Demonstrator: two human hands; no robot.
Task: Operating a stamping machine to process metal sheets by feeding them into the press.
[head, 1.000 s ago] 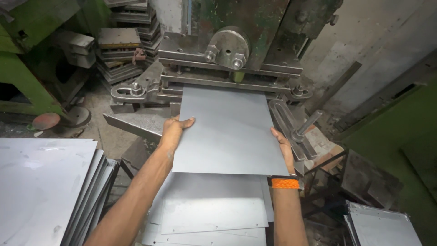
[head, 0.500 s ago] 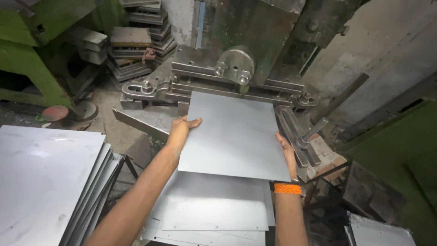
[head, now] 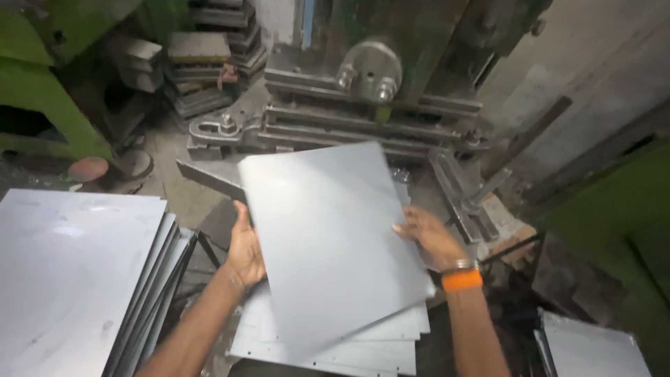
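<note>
Steel-grey and unmarked, a flat metal sheet (head: 331, 241) is held between a worker's two hands in front of a heavy press machine (head: 370, 91). The left hand (head: 246, 248) grips its left edge, fingers curled under and thumb on top; the right hand (head: 429, 237) lies on the right edge with fingers spread over the surface, an orange wristband (head: 462, 280) at the wrist. The sheet sits tilted and turned at an angle, its far edge close to the machine's clamping bars (head: 335, 129) but not between them, and it hangs just above a low stack of sheets (head: 335, 345) with small holes along their near edge. It looks to be between the stack and the press. At the left edge of the view a taller pile of larger sheets (head: 70, 272) leans in layers, and another sheet (head: 593, 349) lies at the lower right. No bin or tray is visible; the sheets rest in open piles.
</note>
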